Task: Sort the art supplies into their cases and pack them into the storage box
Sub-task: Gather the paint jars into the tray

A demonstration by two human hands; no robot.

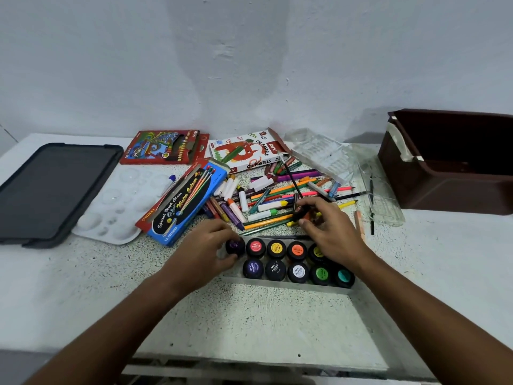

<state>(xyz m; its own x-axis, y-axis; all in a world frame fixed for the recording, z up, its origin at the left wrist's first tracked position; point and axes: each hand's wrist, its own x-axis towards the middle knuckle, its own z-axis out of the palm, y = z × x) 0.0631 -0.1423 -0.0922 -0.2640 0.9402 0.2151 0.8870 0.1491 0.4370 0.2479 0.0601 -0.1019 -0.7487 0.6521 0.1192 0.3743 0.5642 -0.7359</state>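
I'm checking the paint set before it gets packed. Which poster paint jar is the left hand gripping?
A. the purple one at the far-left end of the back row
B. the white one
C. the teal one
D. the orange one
A: the left hand curls its fingers round the purple poster paint jar at the far-left end of the back row in the clear paint tray.

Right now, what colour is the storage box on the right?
Dark brown; the storage box shows plainly in the head view, open and at the table's right.
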